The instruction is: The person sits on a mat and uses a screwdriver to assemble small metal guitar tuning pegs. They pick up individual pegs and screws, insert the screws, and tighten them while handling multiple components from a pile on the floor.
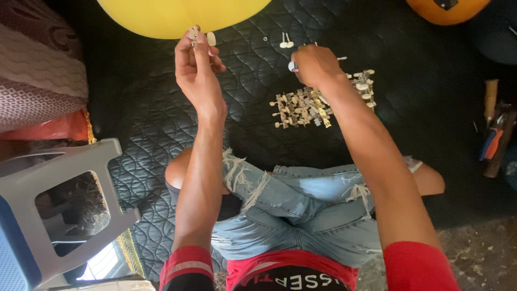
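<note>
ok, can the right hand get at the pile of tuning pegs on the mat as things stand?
Probably yes: the right hand hovers just above the pile of tuning pegs, nothing between them, though its grip seems closed on a small tool.

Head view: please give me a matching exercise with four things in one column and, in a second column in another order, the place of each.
Things:
1. left hand
2. right hand
3. grey plastic stool
4. orange rounded object

Places:
A. top right corner of the picture
B. at the rim of the yellow rounded object, pinching a small metal part
C. lower left, beside the black quilted mat
D. just above the pile of small metal parts

Pairs: 1-B, 2-D, 3-C, 4-A
</note>
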